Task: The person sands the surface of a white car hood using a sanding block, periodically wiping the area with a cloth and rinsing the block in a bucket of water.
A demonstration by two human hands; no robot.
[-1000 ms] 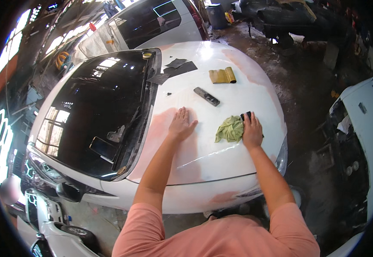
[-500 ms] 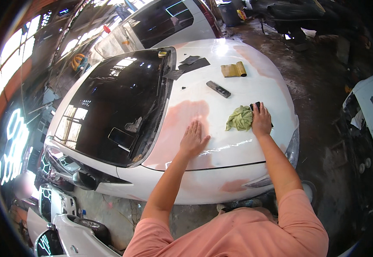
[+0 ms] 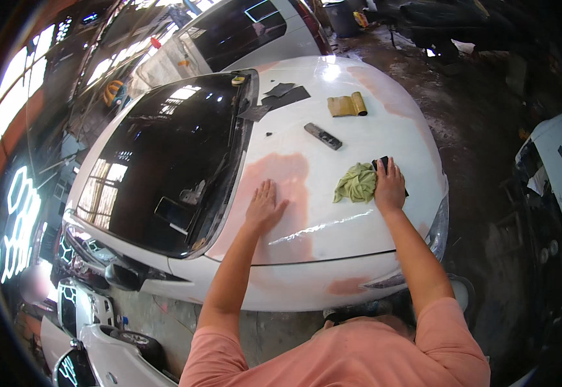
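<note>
My left hand [image 3: 267, 208] lies flat on a pink patch [image 3: 294, 169] of the white car hood [image 3: 384, 138], fingers stretched toward the far side. Over to the right, my right hand [image 3: 391, 190] rests with its fingers over a black block [image 3: 380, 162] on the hood. The palm covers most of that block, and only its edges show. Beside these fingers, on their left, is a crumpled light green cloth [image 3: 356, 184].
Farther up the hood lie a long dark block [image 3: 323, 136], a partly unrolled yellow sandpaper roll [image 3: 347, 105] and dark sandpaper sheets [image 3: 289, 97]. A small tape roll [image 3: 238, 80] sits by the windshield [image 3: 171, 155]. A side mirror [image 3: 123, 275] juts out at left.
My left hand has slid left across the pink patch, toward the windshield. My right hand stays on the black block beside the cloth. The view has shifted slightly.
</note>
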